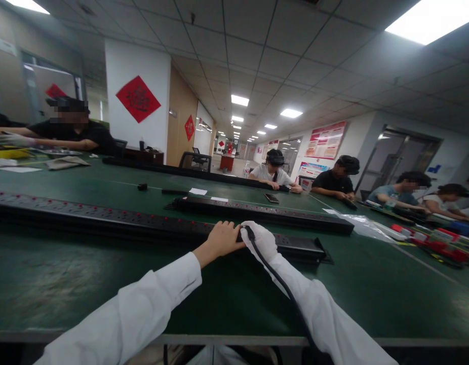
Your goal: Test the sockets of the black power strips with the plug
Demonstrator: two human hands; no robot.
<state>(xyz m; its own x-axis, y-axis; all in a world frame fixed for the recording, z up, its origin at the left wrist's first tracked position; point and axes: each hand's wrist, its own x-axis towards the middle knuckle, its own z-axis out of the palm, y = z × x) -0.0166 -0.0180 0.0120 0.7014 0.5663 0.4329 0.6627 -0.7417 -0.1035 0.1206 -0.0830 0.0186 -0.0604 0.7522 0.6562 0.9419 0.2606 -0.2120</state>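
A long black power strip [105, 219] with a row of red-marked sockets lies across the table before me. My left hand [225, 238], bare, is closed over the strip, fingers across its top. Beside it, my right hand [262, 239] in a white glove grips a black plug [249, 232] at the strip's socket face. Whether the plug sits in a socket is hidden by my fingers. From the plug a black cable [283, 286] runs down along my right forearm and past the table edge. The strip's right end [306, 247] carries a bracket.
Behind lies a second black power strip [265, 210], with a longer black bar [189, 172] farther back. A phone [271, 197], paper slips [198, 191] and a small black part [142, 187] rest on the green table [173, 299]. Clear plastic [371, 228] lies right. Several people work around.
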